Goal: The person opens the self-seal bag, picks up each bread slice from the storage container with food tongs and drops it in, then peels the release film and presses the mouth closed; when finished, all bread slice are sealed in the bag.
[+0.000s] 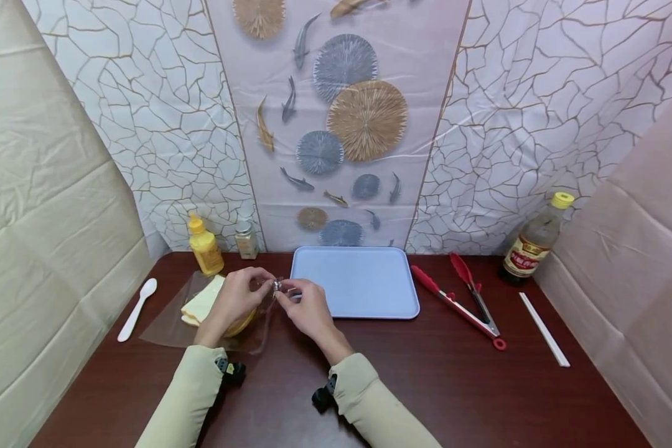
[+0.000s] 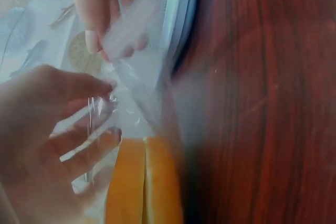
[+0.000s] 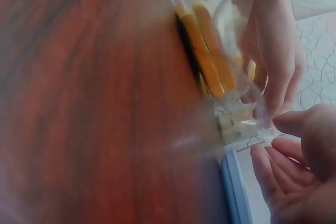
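fingers: our left hand (image 1: 236, 297) and right hand (image 1: 307, 306) pinch the clear bag (image 1: 218, 314) mouth between fingertips | bag: on table (image 1: 425, 386) left of blue tray (image 1: 354, 281), yellow slices (image 2: 144, 182) inside | progress: mouth apparently unopened, slices remain bagged, tray bare

Behind the blue tray (image 1: 354, 283): yellow squeeze bottle (image 1: 205, 246), small spice jar (image 1: 246, 239). Right of it: red tongs (image 1: 460, 297), white chopstick (image 1: 544, 328), dark sauce bottle (image 1: 535, 239). Far left: white spoon (image 1: 137, 308).

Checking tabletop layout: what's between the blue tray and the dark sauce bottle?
Red-handled tongs lie on the table between the blue tray and the sauce bottle; head view shows it.
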A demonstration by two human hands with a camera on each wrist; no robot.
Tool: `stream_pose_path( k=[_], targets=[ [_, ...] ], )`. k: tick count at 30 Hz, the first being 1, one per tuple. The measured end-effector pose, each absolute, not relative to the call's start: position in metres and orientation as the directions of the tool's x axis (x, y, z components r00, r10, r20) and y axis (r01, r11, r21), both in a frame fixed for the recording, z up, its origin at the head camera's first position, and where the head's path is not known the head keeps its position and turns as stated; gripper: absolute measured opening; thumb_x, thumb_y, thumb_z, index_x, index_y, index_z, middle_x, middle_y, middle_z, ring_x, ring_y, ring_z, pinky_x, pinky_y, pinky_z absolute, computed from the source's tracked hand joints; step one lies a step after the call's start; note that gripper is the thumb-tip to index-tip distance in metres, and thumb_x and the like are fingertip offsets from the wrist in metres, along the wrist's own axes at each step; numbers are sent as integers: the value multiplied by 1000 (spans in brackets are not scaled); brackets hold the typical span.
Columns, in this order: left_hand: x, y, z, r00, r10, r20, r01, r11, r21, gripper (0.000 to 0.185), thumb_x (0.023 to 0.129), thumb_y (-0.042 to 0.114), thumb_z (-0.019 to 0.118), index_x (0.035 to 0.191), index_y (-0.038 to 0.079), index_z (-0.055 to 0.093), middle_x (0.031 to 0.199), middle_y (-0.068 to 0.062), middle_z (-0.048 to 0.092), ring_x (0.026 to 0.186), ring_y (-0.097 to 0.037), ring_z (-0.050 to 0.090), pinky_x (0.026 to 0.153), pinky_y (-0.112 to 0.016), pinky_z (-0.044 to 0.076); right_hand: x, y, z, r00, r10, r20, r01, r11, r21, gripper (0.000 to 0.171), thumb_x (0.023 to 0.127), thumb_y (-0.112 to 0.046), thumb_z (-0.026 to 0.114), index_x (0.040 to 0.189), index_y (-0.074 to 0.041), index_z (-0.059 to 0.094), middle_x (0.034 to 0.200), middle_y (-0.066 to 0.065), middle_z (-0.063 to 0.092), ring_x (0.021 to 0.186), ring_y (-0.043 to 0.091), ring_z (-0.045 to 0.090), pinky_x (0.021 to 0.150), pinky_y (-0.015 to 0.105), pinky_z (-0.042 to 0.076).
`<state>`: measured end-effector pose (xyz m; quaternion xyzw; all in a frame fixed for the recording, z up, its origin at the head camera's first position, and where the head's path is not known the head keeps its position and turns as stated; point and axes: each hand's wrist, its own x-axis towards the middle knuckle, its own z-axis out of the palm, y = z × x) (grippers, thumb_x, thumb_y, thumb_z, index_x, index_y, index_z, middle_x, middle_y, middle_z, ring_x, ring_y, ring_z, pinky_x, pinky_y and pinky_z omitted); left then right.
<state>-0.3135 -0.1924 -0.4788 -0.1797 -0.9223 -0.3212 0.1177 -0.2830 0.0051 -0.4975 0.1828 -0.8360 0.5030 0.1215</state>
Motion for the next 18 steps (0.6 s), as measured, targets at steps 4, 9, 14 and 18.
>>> stream_pose_path(
  k=[4, 9, 14, 18],
  targets=[
    [-314, -194, -478, -902, 304, 307, 431, 677, 597, 8, 103, 18, 76, 105, 17, 83, 107, -2, 81, 103, -21, 76, 94, -48, 63, -284, 9, -497, -915, -161, 369, -401, 432, -808, 27, 100, -17, 79, 123, -2, 80, 115, 14, 81, 97, 26, 80, 84, 36, 67],
    [-314, -194, -479, -890, 382, 249, 446, 611, 654, 9, 104, 18, 74, 109, 17, 82, 110, -1, 81, 106, -20, 79, 97, -48, 64, -284, 11, -496, -916, -178, 359, -400, 454, -796, 26, 101, -19, 79, 123, -6, 81, 115, 9, 82, 96, 24, 80, 84, 36, 66],
    [-315, -195, -480, -867, 433, 248, 479, 582, 657, 9, 104, 17, 74, 108, 17, 82, 108, 0, 82, 105, -18, 79, 96, -46, 65, -284, 13, -496, -922, -180, 342, -385, 492, -781, 20, 102, -20, 78, 119, -11, 83, 112, 4, 84, 95, 21, 79, 82, 32, 64],
    [-315, -195, -480, -845, 472, 252, 504, 544, 671, 8, 103, 15, 75, 108, 18, 82, 108, 1, 81, 105, -17, 78, 95, -44, 65, -283, 16, -496, -919, -180, 351, -392, 507, -768, 16, 102, -20, 78, 114, -11, 85, 109, 3, 85, 94, 19, 79, 83, 33, 64]
  ],
)
